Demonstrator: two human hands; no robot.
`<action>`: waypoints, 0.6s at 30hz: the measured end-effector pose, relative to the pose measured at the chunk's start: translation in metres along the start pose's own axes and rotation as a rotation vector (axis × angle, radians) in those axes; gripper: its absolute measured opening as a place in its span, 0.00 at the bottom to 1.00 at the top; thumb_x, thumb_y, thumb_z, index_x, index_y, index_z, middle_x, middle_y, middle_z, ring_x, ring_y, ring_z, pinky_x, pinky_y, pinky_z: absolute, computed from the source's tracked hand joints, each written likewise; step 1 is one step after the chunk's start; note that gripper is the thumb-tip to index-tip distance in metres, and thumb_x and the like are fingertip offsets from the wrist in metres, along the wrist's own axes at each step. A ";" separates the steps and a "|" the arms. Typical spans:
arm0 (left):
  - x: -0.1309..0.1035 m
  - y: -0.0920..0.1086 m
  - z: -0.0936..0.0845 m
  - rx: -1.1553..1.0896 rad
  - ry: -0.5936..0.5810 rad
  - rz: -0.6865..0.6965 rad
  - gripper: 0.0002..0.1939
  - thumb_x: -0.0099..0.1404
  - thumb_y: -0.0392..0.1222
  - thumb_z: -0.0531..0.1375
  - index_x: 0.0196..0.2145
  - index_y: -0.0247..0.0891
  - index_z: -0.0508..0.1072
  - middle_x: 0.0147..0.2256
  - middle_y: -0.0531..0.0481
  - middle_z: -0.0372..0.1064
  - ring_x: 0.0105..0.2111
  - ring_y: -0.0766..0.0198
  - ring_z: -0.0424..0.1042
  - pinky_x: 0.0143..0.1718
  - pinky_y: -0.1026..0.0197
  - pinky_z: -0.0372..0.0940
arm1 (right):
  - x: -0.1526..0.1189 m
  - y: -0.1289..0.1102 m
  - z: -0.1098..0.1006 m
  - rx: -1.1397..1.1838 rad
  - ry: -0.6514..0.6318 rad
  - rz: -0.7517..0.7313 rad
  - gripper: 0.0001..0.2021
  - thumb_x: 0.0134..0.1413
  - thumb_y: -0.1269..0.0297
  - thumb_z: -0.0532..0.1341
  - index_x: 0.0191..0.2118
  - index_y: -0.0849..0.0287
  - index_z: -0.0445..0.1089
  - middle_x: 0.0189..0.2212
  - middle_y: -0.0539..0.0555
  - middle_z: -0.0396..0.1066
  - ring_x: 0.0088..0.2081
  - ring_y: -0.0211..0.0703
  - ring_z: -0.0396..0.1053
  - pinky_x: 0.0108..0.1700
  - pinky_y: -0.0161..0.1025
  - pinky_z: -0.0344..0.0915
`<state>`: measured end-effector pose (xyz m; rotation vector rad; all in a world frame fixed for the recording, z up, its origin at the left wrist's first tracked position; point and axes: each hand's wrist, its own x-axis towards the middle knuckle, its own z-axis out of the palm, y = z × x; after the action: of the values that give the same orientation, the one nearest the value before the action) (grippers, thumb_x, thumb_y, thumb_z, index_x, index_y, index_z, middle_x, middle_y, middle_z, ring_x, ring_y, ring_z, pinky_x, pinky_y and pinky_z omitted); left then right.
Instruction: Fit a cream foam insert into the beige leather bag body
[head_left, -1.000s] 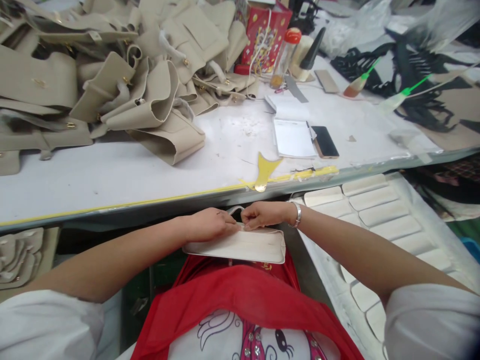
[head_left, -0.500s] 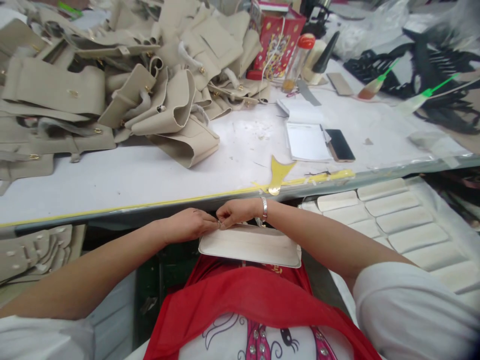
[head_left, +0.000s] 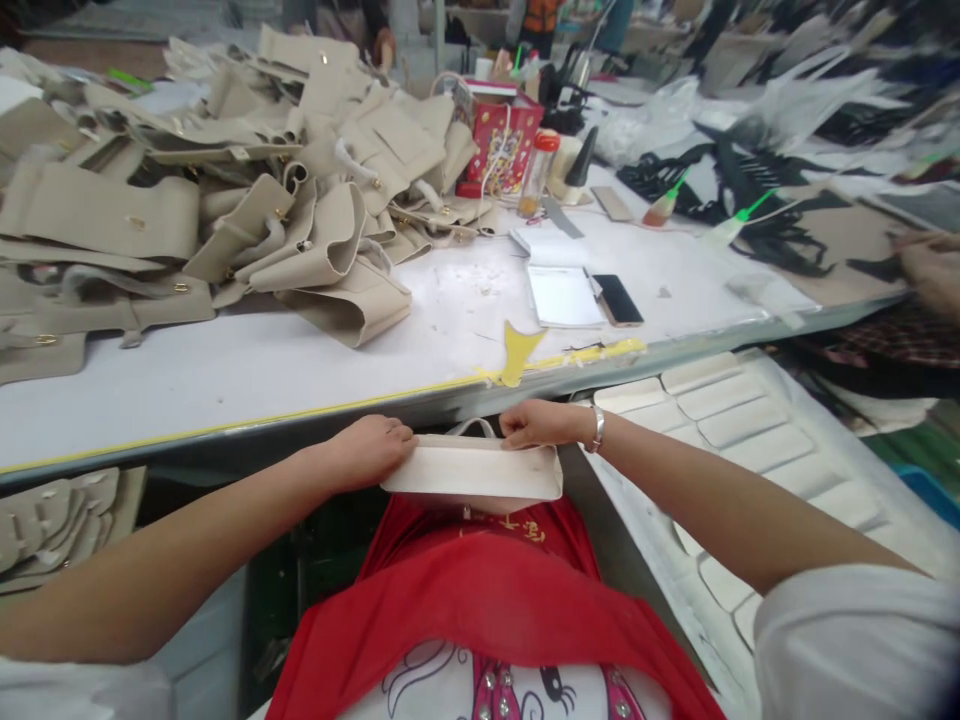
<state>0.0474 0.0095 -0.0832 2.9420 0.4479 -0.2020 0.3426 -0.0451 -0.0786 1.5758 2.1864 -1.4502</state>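
Observation:
A cream bag piece with a flat, rounded base rests against the red apron, just below the table edge. My left hand has its fingers closed on the piece's left end. At the upper right edge, my right hand, below a silver bracelet, is closed on the same piece. A pale handle loop rises between the two hands. The fingertips of both hands are partly hidden behind the piece's edge.
Beige bag parts pile up on the white table. A notepad, phone, red box and glue bottles stand farther right. Cream panels lie in rows at right. Another person's hand shows at the right edge.
My hands have moved apart, the right one sliding right along the piece. The handle loop now shows between them. The view has tilted up and turned right, bringing another person's hand into sight.

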 end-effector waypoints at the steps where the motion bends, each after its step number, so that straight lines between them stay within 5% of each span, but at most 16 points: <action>1: 0.002 0.007 -0.002 0.018 0.021 -0.003 0.11 0.63 0.36 0.52 0.35 0.34 0.74 0.38 0.41 0.73 0.41 0.57 0.70 0.47 0.56 0.62 | -0.009 -0.004 0.005 -0.043 0.099 -0.005 0.10 0.48 0.61 0.60 0.23 0.61 0.62 0.18 0.45 0.58 0.22 0.32 0.53 0.25 0.32 0.48; 7: 0.020 0.078 0.014 -0.197 0.251 -0.120 0.20 0.65 0.48 0.54 0.52 0.36 0.65 0.50 0.41 0.67 0.48 0.57 0.67 0.49 0.55 0.63 | -0.071 -0.021 0.077 -0.163 0.654 -0.109 0.09 0.55 0.59 0.58 0.37 0.59 0.67 0.34 0.54 0.69 0.36 0.41 0.65 0.39 0.37 0.60; 10: 0.030 0.106 0.034 -0.218 0.325 -0.088 0.13 0.64 0.44 0.55 0.44 0.36 0.70 0.45 0.42 0.70 0.46 0.57 0.68 0.48 0.54 0.64 | -0.085 -0.013 0.118 -0.276 0.807 -0.133 0.08 0.56 0.61 0.57 0.39 0.58 0.67 0.39 0.57 0.70 0.43 0.45 0.65 0.50 0.45 0.58; 13: 0.032 0.116 0.051 -0.157 0.418 -0.045 0.08 0.65 0.38 0.53 0.34 0.38 0.73 0.44 0.45 0.71 0.46 0.58 0.68 0.51 0.54 0.63 | -0.085 -0.004 0.144 -0.337 0.932 -0.143 0.06 0.59 0.65 0.54 0.38 0.56 0.68 0.39 0.55 0.71 0.45 0.43 0.65 0.57 0.48 0.53; 18: 0.025 0.119 0.061 -0.086 0.461 -0.027 0.09 0.64 0.36 0.53 0.36 0.37 0.73 0.46 0.46 0.71 0.49 0.55 0.67 0.51 0.52 0.63 | -0.082 -0.004 0.155 -0.384 0.996 -0.139 0.06 0.59 0.67 0.55 0.38 0.54 0.69 0.37 0.52 0.72 0.48 0.43 0.64 0.60 0.48 0.49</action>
<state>0.1010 -0.1058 -0.1313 2.8835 0.5357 0.4900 0.3112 -0.2142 -0.1162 2.2864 2.8149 -0.1289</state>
